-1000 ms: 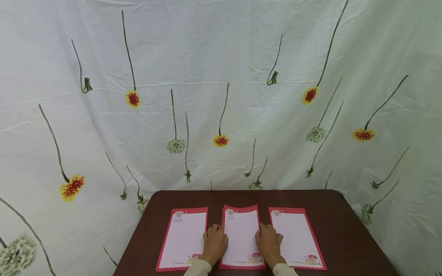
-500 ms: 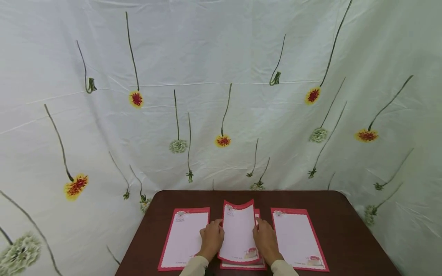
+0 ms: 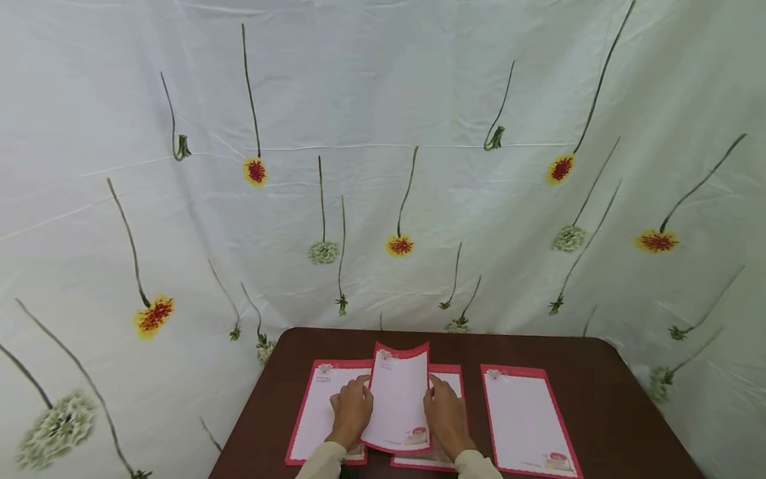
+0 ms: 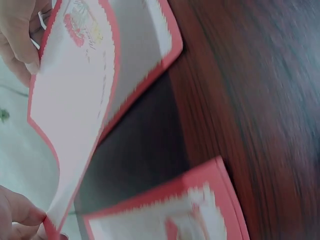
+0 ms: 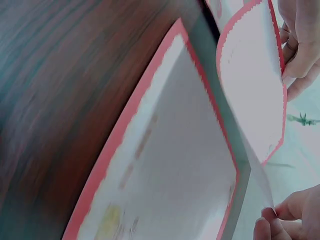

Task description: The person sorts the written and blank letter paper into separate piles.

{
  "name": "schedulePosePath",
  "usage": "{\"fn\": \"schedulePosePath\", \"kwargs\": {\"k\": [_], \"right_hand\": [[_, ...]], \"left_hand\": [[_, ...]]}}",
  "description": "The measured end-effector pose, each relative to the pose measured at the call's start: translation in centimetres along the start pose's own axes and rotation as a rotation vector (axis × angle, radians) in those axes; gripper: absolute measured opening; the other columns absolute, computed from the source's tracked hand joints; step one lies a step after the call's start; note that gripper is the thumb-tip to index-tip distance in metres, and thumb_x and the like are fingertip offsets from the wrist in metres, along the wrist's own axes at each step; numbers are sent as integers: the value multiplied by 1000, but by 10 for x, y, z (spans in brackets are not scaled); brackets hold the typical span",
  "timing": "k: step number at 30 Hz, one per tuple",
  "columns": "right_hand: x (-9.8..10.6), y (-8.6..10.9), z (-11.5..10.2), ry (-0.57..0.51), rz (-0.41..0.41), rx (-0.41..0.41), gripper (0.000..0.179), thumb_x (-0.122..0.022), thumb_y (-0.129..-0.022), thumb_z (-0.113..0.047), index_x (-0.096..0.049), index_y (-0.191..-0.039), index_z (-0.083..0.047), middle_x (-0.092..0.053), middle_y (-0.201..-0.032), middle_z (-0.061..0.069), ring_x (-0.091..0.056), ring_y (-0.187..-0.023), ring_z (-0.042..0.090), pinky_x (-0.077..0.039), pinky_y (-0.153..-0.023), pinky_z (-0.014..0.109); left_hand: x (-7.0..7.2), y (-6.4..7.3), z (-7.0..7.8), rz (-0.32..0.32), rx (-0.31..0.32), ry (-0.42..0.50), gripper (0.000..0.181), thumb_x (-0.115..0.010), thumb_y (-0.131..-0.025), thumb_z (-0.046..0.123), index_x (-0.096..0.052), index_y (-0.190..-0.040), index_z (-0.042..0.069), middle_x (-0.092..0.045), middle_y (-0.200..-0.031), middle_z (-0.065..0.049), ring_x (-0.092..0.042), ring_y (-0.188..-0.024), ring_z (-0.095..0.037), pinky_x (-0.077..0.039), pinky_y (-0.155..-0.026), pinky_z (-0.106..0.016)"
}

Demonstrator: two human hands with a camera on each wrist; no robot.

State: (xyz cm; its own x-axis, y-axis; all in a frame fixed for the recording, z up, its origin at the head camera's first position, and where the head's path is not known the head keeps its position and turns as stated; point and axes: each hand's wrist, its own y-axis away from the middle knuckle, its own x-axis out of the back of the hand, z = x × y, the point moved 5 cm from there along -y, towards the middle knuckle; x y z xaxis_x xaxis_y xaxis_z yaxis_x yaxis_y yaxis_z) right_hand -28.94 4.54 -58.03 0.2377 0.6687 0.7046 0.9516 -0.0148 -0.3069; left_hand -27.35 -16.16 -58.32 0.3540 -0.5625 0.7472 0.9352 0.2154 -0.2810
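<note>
Both hands hold up a pink-bordered sheet of stationery paper [image 3: 397, 396] by its long sides, its far end curving upward. My left hand [image 3: 352, 407] pinches the left edge; in the left wrist view, thumb and fingertips of the left hand [image 4: 19, 215] close on the paper's edge. On the opposite edge, my right hand [image 3: 445, 410] pinches it, and the right wrist view shows that right hand [image 5: 292, 217] near the bottom. The raised sheet overlaps the left paper [image 3: 312, 416], printed with a flower and small text, and the middle paper [image 3: 450, 380].
A third matching paper [image 3: 529, 419] lies to the right on the dark brown table [image 3: 574, 352]. In the left wrist view the left paper [image 4: 185, 190] shows layered edges. A white cloth [image 3: 359, 86] printed with flowers hangs behind the table.
The hands have lifted the sheet off the middle paper and carried it left, uncovering the paper beneath. It now partly covers the left paper. The head view has shifted slightly right to left.
</note>
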Motion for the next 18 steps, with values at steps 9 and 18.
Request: {"fn": "schedulePosePath", "kwargs": {"k": [9,18], "right_hand": [[-31,3,-27,-27,-13,-10,32,-68,-95,-4,-72,-127,0,-75,-101,15,-73,-99,35,-44,-73,47],[-48,5,-45,-67,-49,37,32,-68,-94,-3,-71,-126,2,-73,-95,12,-72,-96,34,-41,-72,45]], "left_hand": [[20,-3,-31,30,58,-13,30,-61,-94,5,-72,-122,2,-71,-97,-17,-66,-96,-41,-36,-84,-59],[40,1,-51,162,15,-69,30,-59,-88,2,-73,-114,1,-69,-88,-17,-67,-87,-42,-36,-79,-58]]}}
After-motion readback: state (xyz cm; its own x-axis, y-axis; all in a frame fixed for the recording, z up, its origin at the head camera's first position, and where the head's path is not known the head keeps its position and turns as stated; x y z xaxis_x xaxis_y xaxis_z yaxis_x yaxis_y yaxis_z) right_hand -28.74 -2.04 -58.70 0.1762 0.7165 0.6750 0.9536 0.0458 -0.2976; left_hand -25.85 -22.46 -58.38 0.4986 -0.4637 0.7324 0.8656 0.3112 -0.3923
